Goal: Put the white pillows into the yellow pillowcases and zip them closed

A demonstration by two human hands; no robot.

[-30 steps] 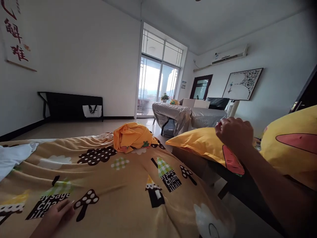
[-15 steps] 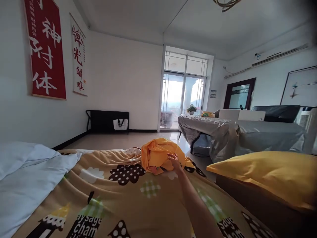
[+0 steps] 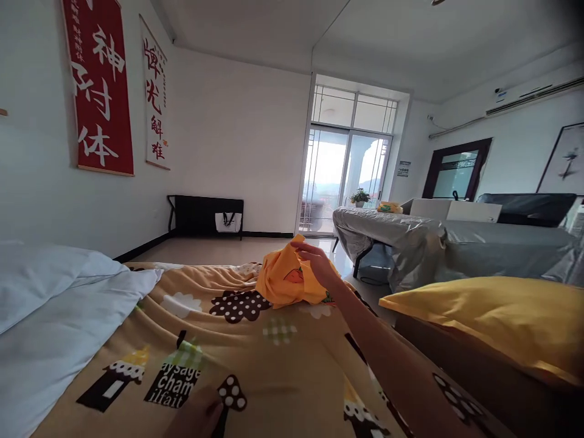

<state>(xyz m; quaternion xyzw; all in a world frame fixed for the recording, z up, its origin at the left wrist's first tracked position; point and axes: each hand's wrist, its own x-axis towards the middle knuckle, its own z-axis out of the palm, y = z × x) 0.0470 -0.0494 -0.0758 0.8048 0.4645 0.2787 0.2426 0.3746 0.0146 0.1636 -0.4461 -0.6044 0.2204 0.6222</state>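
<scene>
A crumpled orange cloth (image 3: 278, 283) with a printed orange-red and green design lies near the far edge of a bed covered by a brown patterned sheet (image 3: 255, 377). My right hand (image 3: 314, 258) reaches out to it, fingertips pinching a raised corner of the fabric. Low in the view, my left hand (image 3: 198, 413) is over the sheet, dark and blurred, and its finger state is unclear. Whether the cloth is a garment or a cover cannot be made out.
White bedding (image 3: 82, 292) lies on the left. A yellow pillow (image 3: 483, 316) rests on a brown surface at the right. Beyond the bed stand a plastic-covered table (image 3: 392, 228) and a black folded piece of furniture (image 3: 196, 214) with a white bag (image 3: 228, 221).
My right hand has gone from resting on the cloth to lifting a corner, baring more of its printed design. My left hand has entered at the bottom. The view has shifted slightly.
</scene>
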